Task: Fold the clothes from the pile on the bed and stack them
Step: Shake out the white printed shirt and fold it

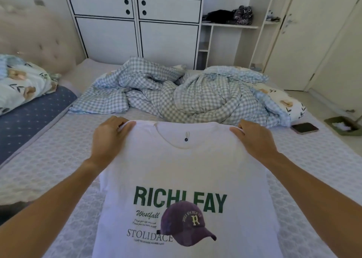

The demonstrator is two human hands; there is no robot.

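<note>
Hands: left hand (109, 138), right hand (254, 140) | pinch T-shirt (184, 175) shoulders (arms outstretched)

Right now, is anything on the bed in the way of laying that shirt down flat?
Nothing visible: both hands, left and right, grip the shirt over bare mattress. The blanket and phone lie farther off.

Bright soft daylight, edges bowed, slightly blurry

White printed T-shirt (188, 171) held up by shoulders, front facing camera, above bed (49, 159).
</note>
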